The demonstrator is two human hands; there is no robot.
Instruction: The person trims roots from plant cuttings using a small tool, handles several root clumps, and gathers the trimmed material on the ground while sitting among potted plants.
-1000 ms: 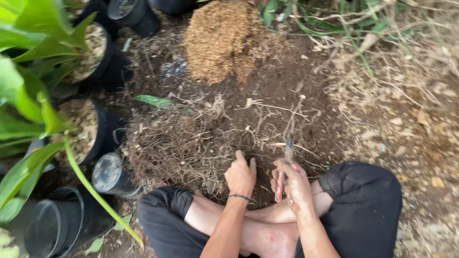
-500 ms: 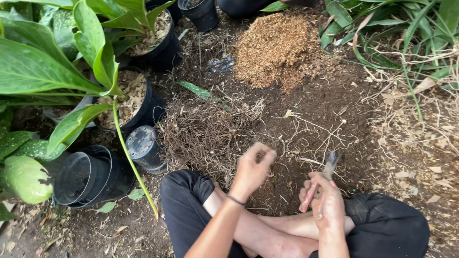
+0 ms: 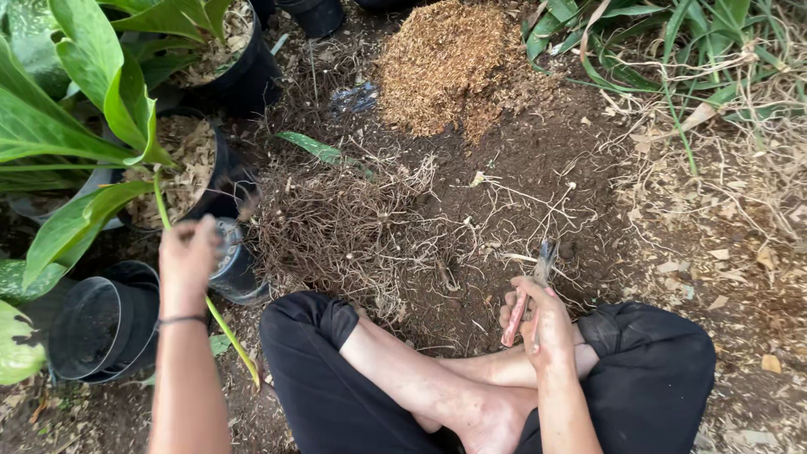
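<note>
Person: sits cross-legged on bare soil, black trousers, bare feet tucked under, seen from above.
Left hand (image 3: 189,256): stretched out to the person's left, back of the hand up, a dark band on the wrist. The fingers curl over the rim of a small pot (image 3: 235,265); whether they grip it I cannot tell.
Small pot: black, lying tilted, just under and beyond the left fingertips.
Right hand (image 3: 542,315): rests over the right shin, fingers closed around the reddish handles of shears (image 3: 531,290).
Shears: held upright in the right fist, the grey blades pointing away from the person, tips over the soil.
Root mat (image 3: 345,227): a tangle of thin brown roots on the ground, between the two hands and just ahead of the knees.
Empty pot (image 3: 105,324): black, below and left of the left hand, close to the forearm.
Potted plants (image 3: 189,164): black pots with broad green leaves, beyond the left hand; one long leaf stalk crosses beside the wrist.
Husk pile (image 3: 454,59): tan, fibrous heap, well beyond both hands.
Dry grass (image 3: 714,126): far right of the right hand.
</note>
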